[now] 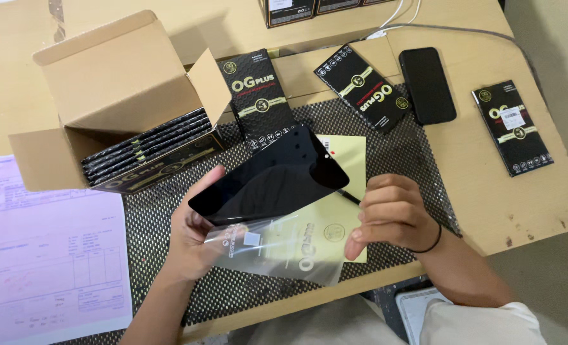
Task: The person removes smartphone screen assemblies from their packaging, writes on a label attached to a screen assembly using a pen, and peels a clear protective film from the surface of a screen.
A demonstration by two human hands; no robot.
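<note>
The dark glass screen protector (272, 179) is held above the mesh mat (169, 243) on the bench (520, 204), its long axis running from lower left to upper right, tilted. The left hand (194, 233) grips its lower-left end together with a clear plastic sleeve (277, 249). The right hand (392, 214), fingers curled loosely, pinches the sleeve's right edge.

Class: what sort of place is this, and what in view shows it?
Probably a phone-accessory shop or packing bench: a cardboard box of flat black packets, a dark screen protector in the left hand, and a phone on the table.
</note>
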